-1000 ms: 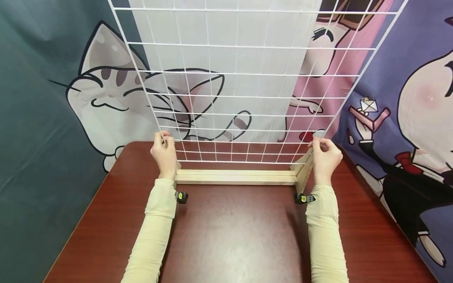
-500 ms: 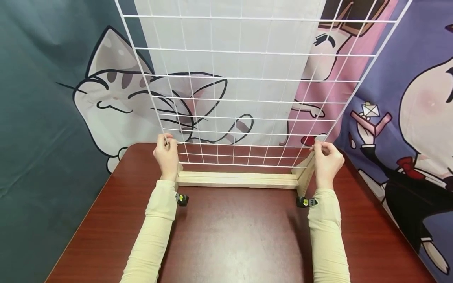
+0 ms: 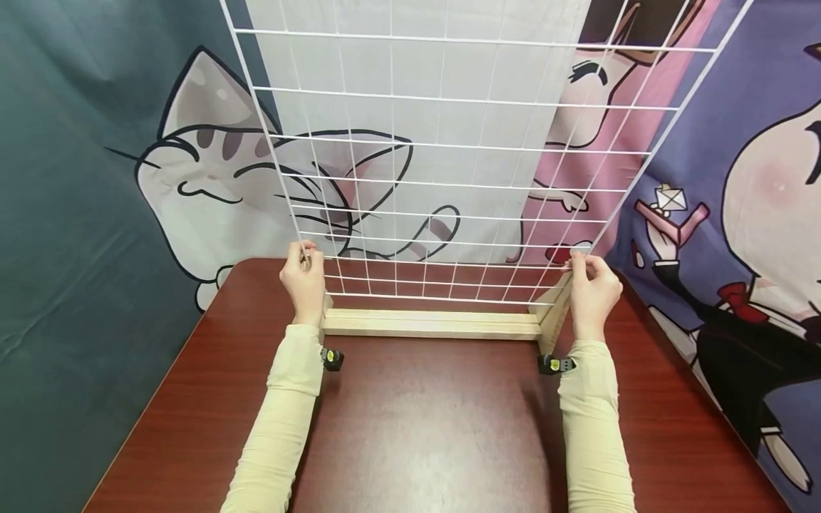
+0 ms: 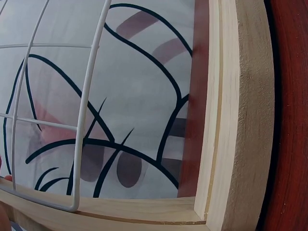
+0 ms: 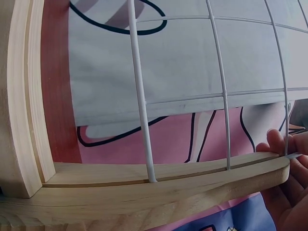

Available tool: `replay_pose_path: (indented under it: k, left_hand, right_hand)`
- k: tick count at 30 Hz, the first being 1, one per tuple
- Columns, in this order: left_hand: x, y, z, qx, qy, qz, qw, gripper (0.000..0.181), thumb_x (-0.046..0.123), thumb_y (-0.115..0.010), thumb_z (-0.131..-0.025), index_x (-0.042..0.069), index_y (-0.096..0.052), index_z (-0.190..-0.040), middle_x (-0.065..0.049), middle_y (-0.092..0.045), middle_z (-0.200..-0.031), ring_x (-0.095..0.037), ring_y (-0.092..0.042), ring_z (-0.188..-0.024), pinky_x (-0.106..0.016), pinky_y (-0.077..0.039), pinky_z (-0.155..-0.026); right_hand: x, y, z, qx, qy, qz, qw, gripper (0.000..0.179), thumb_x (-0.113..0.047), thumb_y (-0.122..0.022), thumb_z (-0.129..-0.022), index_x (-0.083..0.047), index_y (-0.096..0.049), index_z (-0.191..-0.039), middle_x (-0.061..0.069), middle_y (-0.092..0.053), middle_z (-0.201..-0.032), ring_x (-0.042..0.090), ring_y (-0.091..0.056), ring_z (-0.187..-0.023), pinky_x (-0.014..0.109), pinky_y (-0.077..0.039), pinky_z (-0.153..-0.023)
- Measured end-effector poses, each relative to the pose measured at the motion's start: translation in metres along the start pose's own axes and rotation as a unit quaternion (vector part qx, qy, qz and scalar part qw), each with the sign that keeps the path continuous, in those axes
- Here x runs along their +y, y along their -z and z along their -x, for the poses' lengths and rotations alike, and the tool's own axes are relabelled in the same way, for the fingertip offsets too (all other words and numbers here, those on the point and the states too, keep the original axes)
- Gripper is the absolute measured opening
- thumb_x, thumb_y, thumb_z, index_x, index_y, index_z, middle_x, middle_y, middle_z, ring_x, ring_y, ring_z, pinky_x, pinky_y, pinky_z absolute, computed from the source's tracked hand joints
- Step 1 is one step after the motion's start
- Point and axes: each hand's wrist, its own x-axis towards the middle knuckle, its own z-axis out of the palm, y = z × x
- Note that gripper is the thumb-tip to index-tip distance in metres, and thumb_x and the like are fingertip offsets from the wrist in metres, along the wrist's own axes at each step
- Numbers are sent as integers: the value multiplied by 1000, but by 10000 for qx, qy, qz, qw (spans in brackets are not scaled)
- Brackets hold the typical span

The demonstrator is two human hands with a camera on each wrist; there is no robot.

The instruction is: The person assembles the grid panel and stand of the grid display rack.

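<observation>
A white wire grid panel [image 3: 420, 184] stands upright over a U-shaped pale wooden frame [image 3: 430, 325] with grooved inner faces. My left hand [image 3: 304, 283] pinches the grid's left edge low down, beside the frame's left post. On the other side my right hand [image 3: 593, 293] pinches the right edge at the right post [image 3: 555, 313]. The grid's bottom wire hangs just above the frame's crossbar. In the right wrist view, the wire ends meet the groove of the wooden post [image 5: 231, 185]. The left wrist view shows the grid's rounded corner [image 4: 74, 208] at the left post's groove.
The frame rests on a reddish-brown table [image 3: 436, 420]. Behind it hangs a cloth backdrop with a cartoon cat [image 3: 212, 178], and more printed cloth [image 3: 763, 235] runs along the right. Small black wrist cameras [image 3: 332, 359] sit at both cuffs.
The grid has come down slightly toward the crossbar, with its right side a little lower. Both hands keep their hold, and the head view has shifted a little.
</observation>
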Motion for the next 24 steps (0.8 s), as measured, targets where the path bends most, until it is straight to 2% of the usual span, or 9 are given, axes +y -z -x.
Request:
replay_pose_path:
  k: [6,13,17,18,20,22,24]
  left_hand:
    - [-2,-2,0,6,-9,-15,10000,12,4,-53,-86,-1,-63,-90,-17,-67,-79,-4,-46,-63,-16,-34,-61]
    - [1,-1,1,-78,12,-82,9999,12,5,-54,-86,-1,-63,-91,-18,-67,-81,-10,-47,-64,-17,-34,-62]
    - [2,-1,2,-120,33,-23,9999,12,5,-54,-86,-1,-63,-92,-19,-68,-85,-14,-50,-67,-18,-36,-64]
    - [1,-1,2,-132,32,-31,9999,12,5,-54,-87,-1,-62,-92,-19,-68,-85,-16,-51,-68,-19,-37,-64]
    - [1,0,2,-156,24,-37,9999,12,5,-54,-87,-1,-62,-93,-19,-68,-86,-18,-53,-70,-21,-38,-66]
    - [0,0,2,-212,6,-72,9998,12,6,-53,-88,-1,-61,-94,-20,-68,-87,-22,-54,-72,-23,-39,-67]
    - [1,1,2,-263,-14,-77,9996,12,6,-53,-89,-1,-61,-95,-21,-67,-89,-25,-56,-74,-25,-39,-69]
  right_hand:
    - [0,0,1,-123,65,-58,9999,23,-21,-61,-93,-1,-72,-89,-47,-47,-60,-27,-44,-60,7,-29,-65]
    - [3,1,2,-16,89,169,9998,24,-22,-60,-93,-1,-71,-89,-52,-41,-62,-28,-41,-62,10,-28,-67]
    - [3,0,1,-20,86,231,9997,26,-23,-60,-94,0,-70,-89,-50,-43,-64,-28,-40,-63,12,-29,-69]
    - [3,0,2,-6,84,252,9996,26,-24,-60,-94,-1,-71,-89,-47,-47,-65,-28,-40,-63,13,-30,-69]
    - [3,-1,2,14,103,321,9994,26,-24,-59,-94,-1,-71,-89,-31,-63,-68,-28,-40,-63,16,-32,-69]
    - [2,-1,2,25,124,378,9992,26,-24,-59,-95,-2,-71,-89,-8,-74,-75,-29,-40,-63,19,-34,-70]
    - [1,-2,2,42,166,439,9989,25,-23,-58,-95,-3,-71,-89,13,-75,-84,-29,-38,-63,22,-35,-70]
